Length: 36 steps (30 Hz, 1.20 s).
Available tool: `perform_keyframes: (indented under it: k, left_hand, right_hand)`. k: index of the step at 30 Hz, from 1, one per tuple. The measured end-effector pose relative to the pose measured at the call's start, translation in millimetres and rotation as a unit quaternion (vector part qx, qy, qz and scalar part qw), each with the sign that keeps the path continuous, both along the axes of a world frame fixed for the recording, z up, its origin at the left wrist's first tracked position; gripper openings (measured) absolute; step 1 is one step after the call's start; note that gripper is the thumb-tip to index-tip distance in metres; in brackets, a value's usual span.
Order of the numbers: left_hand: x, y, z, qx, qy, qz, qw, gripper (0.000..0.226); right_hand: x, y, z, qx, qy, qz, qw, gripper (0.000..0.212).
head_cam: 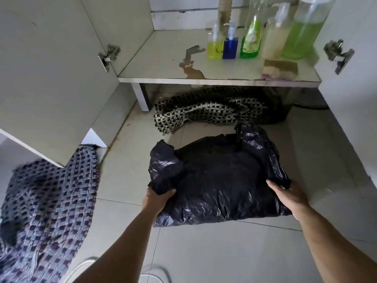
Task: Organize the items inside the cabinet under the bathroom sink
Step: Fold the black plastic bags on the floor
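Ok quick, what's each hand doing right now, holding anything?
Left hand: closed, gripping the near left edge of the black plastic bag.
Right hand: on the bag's right side, thumb over the plastic; seems to grip it, fingers hidden.

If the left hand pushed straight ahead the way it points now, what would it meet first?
The left hand already grips the near left corner of the black plastic bag, so it would press into the bag first. Beyond that lies the checkered mat under the cabinet, though depth is hard to judge.
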<state>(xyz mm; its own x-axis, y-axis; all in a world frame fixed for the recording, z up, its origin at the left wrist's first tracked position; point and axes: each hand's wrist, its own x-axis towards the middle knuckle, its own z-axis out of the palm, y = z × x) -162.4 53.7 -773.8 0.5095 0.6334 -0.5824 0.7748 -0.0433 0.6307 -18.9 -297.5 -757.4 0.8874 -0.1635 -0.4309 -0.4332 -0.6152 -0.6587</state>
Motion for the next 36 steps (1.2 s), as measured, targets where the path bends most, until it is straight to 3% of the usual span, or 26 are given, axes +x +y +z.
perform_keyframes:
  k: [4, 7, 9, 12, 14, 16, 19, 23, 26, 31, 34, 36]
  left_hand:
    - [-12, -8, 3, 0.033, 0.052, -0.052, 0.997, 0.1]
    - [-23, -23, 15, 0.084, 0.141, -0.099, 0.982, 0.085]
    - [-31, -43, 25, 0.156, 0.184, -0.121, 0.963, 0.087]
    - [-41, -80, 37, 0.319, 0.123, -0.195, 0.919, 0.085]
    - [-44, -102, 43, 0.366, 0.049, -0.286, 0.884, 0.079]
    - [-40, -125, 47, 0.34, 0.0, -0.384, 0.858, 0.075]
    - [-31, -155, 48, 0.24, 0.01, -0.495, 0.835, 0.071]
    - [-30, -179, 29, 0.194, 0.042, -0.51, 0.837, 0.065]
    - [-27, -185, 20, 0.18, 0.053, -0.495, 0.848, 0.061]
    - [-22, -193, 21, 0.141, 0.049, -0.501, 0.853, 0.059]
    - [-18, -187, 28, 0.12, 0.044, -0.527, 0.84, 0.051]
    - [-20, -179, 41, 0.108, 0.027, -0.496, 0.861, 0.041]
  right_hand:
    - [-1, -11, 5, 0.039, 0.093, -0.013, 0.995, 0.043]
    - [-13, -28, 10, 0.004, 0.17, 0.008, 0.985, 0.054]
    - [-27, -38, 16, -0.023, 0.177, 0.001, 0.984, 0.058]
    - [-48, -50, 17, -0.047, 0.159, -0.02, 0.986, 0.084]
    - [-62, -55, 23, -0.039, 0.153, -0.03, 0.987, 0.099]
    - [-79, -51, 39, -0.002, 0.165, -0.06, 0.984, 0.093]
    - [-90, -48, 45, 0.069, 0.204, -0.104, 0.971, 0.082]
    - [-94, -47, 45, 0.188, 0.252, -0.145, 0.938, 0.049]
    - [-88, -43, 57, 0.209, 0.224, -0.109, 0.946, 0.03]
    - [-80, -6, 99, 0.08, 0.069, 0.068, 0.992, 0.02]
    - [-92, 30, 117, 0.002, 0.031, 0.183, 0.983, 0.023]
    - [-106, 56, 117, -0.045, 0.023, 0.257, 0.965, 0.025]
